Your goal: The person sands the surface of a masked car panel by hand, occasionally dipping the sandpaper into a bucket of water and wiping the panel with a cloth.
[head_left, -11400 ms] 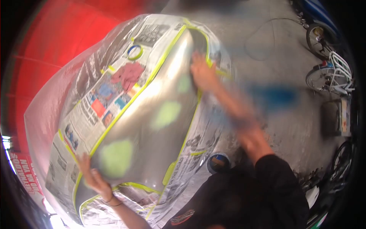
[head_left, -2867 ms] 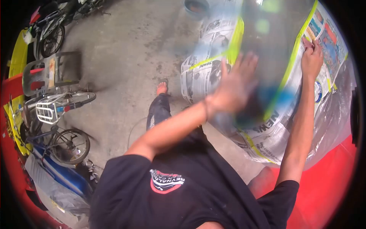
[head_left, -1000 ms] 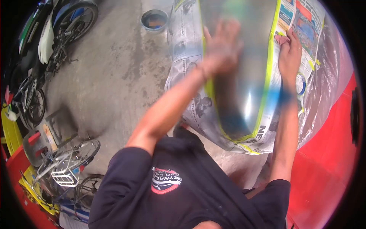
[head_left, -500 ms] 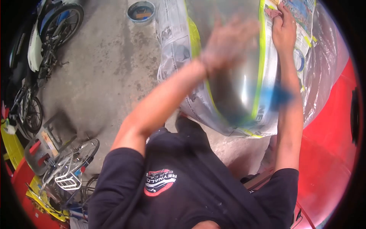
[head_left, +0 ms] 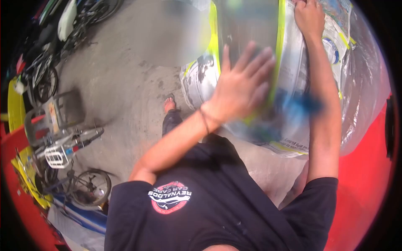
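My left hand is spread with fingers apart over a smooth, dark grey curved panel, back of the hand up; its fingertips are slightly blurred. Yellow-green masking tape borders the panel, with printed paper around it. My right hand rests on the paper right of the panel, fingers curled and partly cut off by the upper frame edge. A small pink piece showed between those fingers earlier; it is hardly visible now. A blurred blue shape hangs in front of my right forearm.
Clear plastic sheeting drapes over a red car body on the right. Bicycles and a child-seat-like grey frame stand at left on the concrete floor. A round grey blur hides part of the floor at the top.
My left hand has shifted down and slightly left on the panel, and its fingers show more clearly. The view has tilted, and the basin on the floor is no longer visible.
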`<state>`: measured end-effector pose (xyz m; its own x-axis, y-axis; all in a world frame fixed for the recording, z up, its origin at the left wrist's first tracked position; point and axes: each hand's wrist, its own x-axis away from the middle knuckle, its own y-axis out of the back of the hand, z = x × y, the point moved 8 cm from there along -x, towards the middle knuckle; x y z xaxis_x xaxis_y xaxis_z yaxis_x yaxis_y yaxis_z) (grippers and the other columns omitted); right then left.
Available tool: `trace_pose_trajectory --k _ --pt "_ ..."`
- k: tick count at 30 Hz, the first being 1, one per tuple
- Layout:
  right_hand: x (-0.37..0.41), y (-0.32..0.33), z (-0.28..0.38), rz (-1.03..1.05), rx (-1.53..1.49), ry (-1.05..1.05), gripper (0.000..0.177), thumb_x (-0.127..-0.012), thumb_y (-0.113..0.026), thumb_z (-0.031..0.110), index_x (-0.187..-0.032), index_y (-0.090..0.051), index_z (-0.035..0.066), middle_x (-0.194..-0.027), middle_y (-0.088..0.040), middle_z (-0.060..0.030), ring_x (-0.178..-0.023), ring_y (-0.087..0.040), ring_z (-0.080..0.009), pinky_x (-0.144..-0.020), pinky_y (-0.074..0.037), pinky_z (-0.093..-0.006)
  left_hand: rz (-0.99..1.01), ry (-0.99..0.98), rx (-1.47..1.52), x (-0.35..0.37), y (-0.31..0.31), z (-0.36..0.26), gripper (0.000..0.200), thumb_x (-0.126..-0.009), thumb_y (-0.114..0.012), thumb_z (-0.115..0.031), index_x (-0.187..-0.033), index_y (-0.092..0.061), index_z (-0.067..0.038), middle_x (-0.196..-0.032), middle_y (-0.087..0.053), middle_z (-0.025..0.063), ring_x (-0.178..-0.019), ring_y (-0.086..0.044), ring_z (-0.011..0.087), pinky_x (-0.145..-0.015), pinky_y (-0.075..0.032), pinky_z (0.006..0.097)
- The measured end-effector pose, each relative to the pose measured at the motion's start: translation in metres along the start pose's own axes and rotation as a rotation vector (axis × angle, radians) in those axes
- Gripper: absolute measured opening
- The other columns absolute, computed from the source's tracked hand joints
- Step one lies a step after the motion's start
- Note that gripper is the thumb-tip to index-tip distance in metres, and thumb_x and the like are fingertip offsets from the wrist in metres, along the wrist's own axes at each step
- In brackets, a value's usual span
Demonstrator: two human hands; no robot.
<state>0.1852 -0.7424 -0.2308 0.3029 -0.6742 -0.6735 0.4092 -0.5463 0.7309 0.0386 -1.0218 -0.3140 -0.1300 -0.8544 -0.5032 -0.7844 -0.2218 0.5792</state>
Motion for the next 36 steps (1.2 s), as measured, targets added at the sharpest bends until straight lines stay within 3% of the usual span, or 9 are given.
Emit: trace_pose_trajectory --k 4,10,12,20,23,26,29,35,36 --pt "0.011 0.004 -0.005 -0.038 0.064 0.005 0.038 -0.099 -0.056 0.021 -0.127 -0.072 0.001 -0.126 -0.071 -0.0259 -0.124 -0.063 -0.0463 -0.108 -0.049 -0.0556 0.055 0.178 -0.008 0.088 -0.035 -0.046 0.067 -0.103 -0.054 -0.03 -0.164 -0.049 -0.004 -0.176 -0.038 0.0179 -0.166 -0.023 0.0485 -0.121 -0.009 0.0844" --pt "0.0 -0.013 -0.01 0.029 0.215 0.111 0.039 -0.099 -0.064 0.03 -0.127 -0.073 0.005 -0.129 -0.071 -0.025 -0.125 -0.064 -0.0437 -0.108 -0.05 -0.0549 0.097 0.08 -0.096 0.091 -0.019 -0.047 0.064 -0.106 -0.048 -0.03 -0.163 -0.049 -0.002 -0.174 -0.04 0.022 -0.165 -0.028 0.0434 -0.126 -0.012 0.076" --pt "-0.013 -0.027 -0.03 0.108 0.321 -0.077 0.056 -0.104 -0.047 0.037 -0.149 -0.065 0.009 -0.143 -0.07 -0.0242 -0.14 -0.06 -0.0432 -0.121 -0.044 -0.0516 0.019 0.124 -0.117 0.106 -0.038 -0.05 0.064 -0.106 -0.048 -0.031 -0.164 -0.049 -0.002 -0.174 -0.04 0.022 -0.165 -0.028 0.0432 -0.126 -0.012 0.0762" --pt "-0.029 -0.042 -0.049 0.181 0.281 -0.048 0.067 -0.102 -0.043 0.048 -0.15 -0.065 0.008 -0.152 -0.065 -0.0234 -0.147 -0.054 -0.0434 -0.124 -0.041 -0.0518 -0.222 0.372 -0.142 0.084 -0.036 -0.038 0.07 -0.1 -0.065 -0.021 -0.163 -0.046 0.0 -0.177 -0.032 0.0238 -0.164 -0.027 0.0495 -0.125 -0.011 0.0798" --pt "-0.026 -0.039 -0.043 0.202 0.32 -0.073 0.066 -0.102 -0.044 0.046 -0.15 -0.065 0.007 -0.155 -0.063 -0.0227 -0.148 -0.053 -0.0434 -0.125 -0.04 -0.053 -0.271 0.423 -0.307 0.076 -0.051 -0.02 0.085 -0.098 -0.062 -0.038 -0.171 -0.036 -0.002 -0.18 -0.028 0.0203 -0.165 -0.025 0.0471 -0.123 -0.017 0.0825" --pt "-0.024 -0.038 -0.039 0.19 0.294 -0.041 0.065 -0.102 -0.043 0.043 -0.153 -0.063 0.007 -0.157 -0.061 -0.0218 -0.149 -0.052 -0.0429 -0.125 -0.039 -0.053 -0.357 0.46 0.051 0.113 -0.066 -0.071 0.087 -0.103 -0.055 -0.041 -0.173 -0.025 0.002 -0.182 -0.022 0.021 -0.168 -0.018 0.0465 -0.125 -0.01 0.0817" --pt "-0.026 -0.037 -0.04 0.199 0.324 -0.054 0.065 -0.103 -0.042 0.04 -0.156 -0.06 0.007 -0.157 -0.062 -0.0204 -0.149 -0.052 -0.0422 -0.126 -0.038 -0.0526 -0.149 0.503 -0.087 0.118 -0.066 -0.081 0.086 -0.104 -0.052 -0.041 -0.172 -0.025 0.003 -0.182 -0.022 0.0221 -0.168 -0.017 0.0457 -0.126 -0.01 0.0805" --pt "-0.029 -0.038 -0.039 0.176 0.349 -0.03 0.064 -0.103 -0.042 0.039 -0.155 -0.061 0.007 -0.156 -0.062 -0.0216 -0.149 -0.053 -0.0415 -0.126 -0.038 -0.0531 -0.163 0.528 -0.172 0.079 -0.035 -0.016 0.087 -0.104 -0.054 -0.041 -0.172 -0.026 0.004 -0.18 -0.025 0.0235 -0.166 -0.023 0.0496 -0.123 -0.016 0.0814" --pt "-0.025 -0.033 -0.032 0.181 0.323 -0.021 0.064 -0.103 -0.042 0.038 -0.155 -0.061 0.006 -0.156 -0.062 -0.0219 -0.148 -0.054 -0.0418 -0.126 -0.038 -0.053 -0.24 0.487 -0.184 0.094 -0.05 -0.027 0.075 -0.105 -0.056 -0.04 -0.165 -0.039 0.002 -0.178 -0.029 0.0265 -0.163 -0.027 0.0523 -0.122 -0.015 0.0834"
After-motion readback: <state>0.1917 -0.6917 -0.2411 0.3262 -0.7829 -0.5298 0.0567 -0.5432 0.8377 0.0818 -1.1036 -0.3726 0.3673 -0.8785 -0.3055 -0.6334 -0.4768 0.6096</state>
